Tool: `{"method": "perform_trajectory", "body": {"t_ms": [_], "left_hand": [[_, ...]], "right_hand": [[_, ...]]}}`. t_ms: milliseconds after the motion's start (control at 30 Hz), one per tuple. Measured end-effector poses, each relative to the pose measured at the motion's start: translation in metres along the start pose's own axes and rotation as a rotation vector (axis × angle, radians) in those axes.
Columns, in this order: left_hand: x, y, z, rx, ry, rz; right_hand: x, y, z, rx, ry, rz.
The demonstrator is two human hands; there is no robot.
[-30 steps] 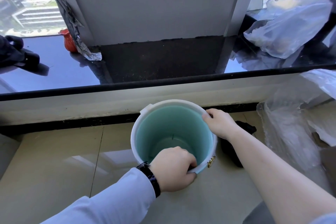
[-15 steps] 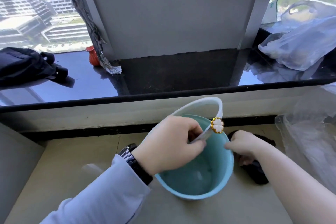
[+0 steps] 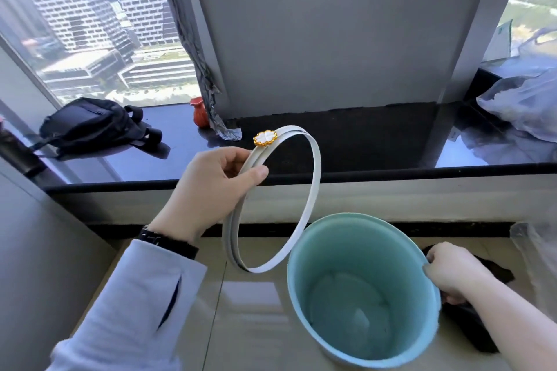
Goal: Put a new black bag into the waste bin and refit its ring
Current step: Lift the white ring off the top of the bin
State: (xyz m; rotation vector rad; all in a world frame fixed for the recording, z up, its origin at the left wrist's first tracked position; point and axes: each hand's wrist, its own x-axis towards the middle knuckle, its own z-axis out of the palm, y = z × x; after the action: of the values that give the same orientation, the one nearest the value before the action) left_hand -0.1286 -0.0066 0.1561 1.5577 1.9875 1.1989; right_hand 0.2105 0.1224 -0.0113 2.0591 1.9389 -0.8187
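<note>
A light blue waste bin [image 3: 340, 334] stands on the tiled floor at lower right, with nothing inside. Its white ring [image 3: 313, 190], bearing a gold and white flower ornament, hangs in the air up and left of the bin. My left hand [image 3: 211, 190] pinches the ring's upper left part between thumb and fingers. My right hand [image 3: 452, 271] grips the bin's right rim. A crumpled black bag [image 3: 470, 325] lies on the floor behind the bin's right side, partly hidden by my right hand and arm.
A dark glossy window sill [image 3: 376, 144] runs across above the bin. On it sit a black backpack [image 3: 90, 123] at left, a small red vase [image 3: 200, 113], and clear plastic bags [image 3: 521, 105] at right. More clear plastic [image 3: 539, 259] lies right of the bin.
My left hand has lifted the white ring off the bin and raised it up and to the left. My right hand has stayed on the bin's right rim.
</note>
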Motion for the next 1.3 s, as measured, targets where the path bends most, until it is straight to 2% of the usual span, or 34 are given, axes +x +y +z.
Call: {"method": "perform_trajectory", "body": {"t_ms": [100,300,467,900,1100,1300], "left_hand": [[0.002,-0.029,-0.02,-0.033,0.128,-0.085],[-0.003,-0.082,-0.041,-0.107,0.335,-0.261],[-0.003,-0.116,-0.043,-0.092,0.411,-0.368],[-0.01,-0.187,-0.043,0.046,0.396,-0.681],[-0.016,-0.219,-0.048,0.159,0.326,-0.97],[-0.03,-0.281,-0.042,0.084,0.245,-1.134]], "right_hand": [[-0.002,-0.003,-0.002,0.016,-0.019,0.021],[-0.009,-0.009,-0.004,-0.008,-0.186,0.071],[-0.005,-0.011,-0.004,0.06,-0.12,0.038],[-0.01,-0.022,-0.008,-0.02,0.012,-0.006],[-0.005,-0.022,-0.004,-0.055,0.05,-0.025],[0.004,-0.023,0.0,-0.075,0.102,-0.046]]}}
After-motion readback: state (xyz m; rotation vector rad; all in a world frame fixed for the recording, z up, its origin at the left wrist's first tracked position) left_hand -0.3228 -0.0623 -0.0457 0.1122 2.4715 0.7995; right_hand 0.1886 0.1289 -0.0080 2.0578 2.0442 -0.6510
